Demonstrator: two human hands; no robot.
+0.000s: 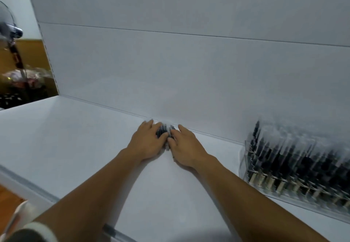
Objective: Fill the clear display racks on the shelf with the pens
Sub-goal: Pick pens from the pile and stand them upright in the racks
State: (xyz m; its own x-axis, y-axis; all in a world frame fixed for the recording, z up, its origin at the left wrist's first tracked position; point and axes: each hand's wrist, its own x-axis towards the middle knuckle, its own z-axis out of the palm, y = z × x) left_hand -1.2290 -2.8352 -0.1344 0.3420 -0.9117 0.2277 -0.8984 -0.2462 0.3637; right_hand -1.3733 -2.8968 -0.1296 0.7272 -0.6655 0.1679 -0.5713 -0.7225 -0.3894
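Pens [164, 133], one dark bundle, lie on shelf [75, 137] well left of clear display rack [295, 164], itself packed with dark pens. Left hand [147, 143] and right hand [186, 148] grasp bundle from either side, fingers curled round it.

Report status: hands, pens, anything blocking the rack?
Both on the pens: left hand, right hand, fingers curled over the bundle at the back of the shelf. Stocked rack to the right, apart. Nothing lies between.
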